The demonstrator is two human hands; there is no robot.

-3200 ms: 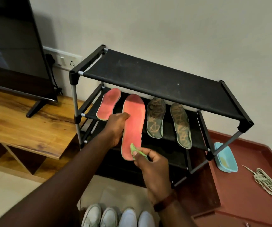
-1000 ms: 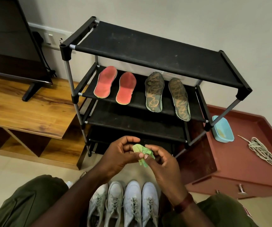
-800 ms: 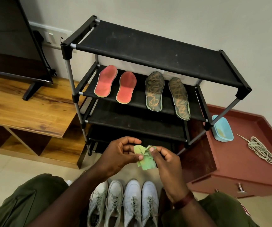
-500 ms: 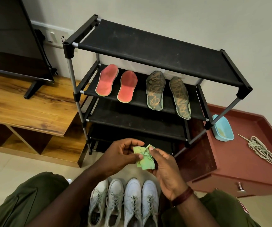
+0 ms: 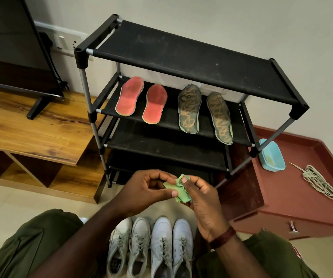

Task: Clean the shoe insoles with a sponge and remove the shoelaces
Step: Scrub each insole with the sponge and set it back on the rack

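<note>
A thin, crumpled green sponge [image 5: 179,190] is held between both hands in front of the rack. My left hand [image 5: 143,190] pinches its left side and my right hand [image 5: 203,199] pinches its right side. Two red insoles [image 5: 129,97] [image 5: 155,104] and two dark patterned insoles [image 5: 188,109] [image 5: 219,118] lie side by side on the second shelf of the black shoe rack [image 5: 191,59]. Several pale laced shoes [image 5: 151,247] stand on the floor below my hands. A bundle of loose shoelaces [image 5: 320,183] lies on the red cabinet.
A light blue tub [image 5: 272,155] sits on the red cabinet [image 5: 294,199] right of the rack. A wooden TV bench [image 5: 31,133] with a television [image 5: 13,47] stands to the left. My knees in green trousers frame the shoes.
The second red insole was put down on the shelf beside the first. Both hands drew back toward me and now work the green sponge between them.
</note>
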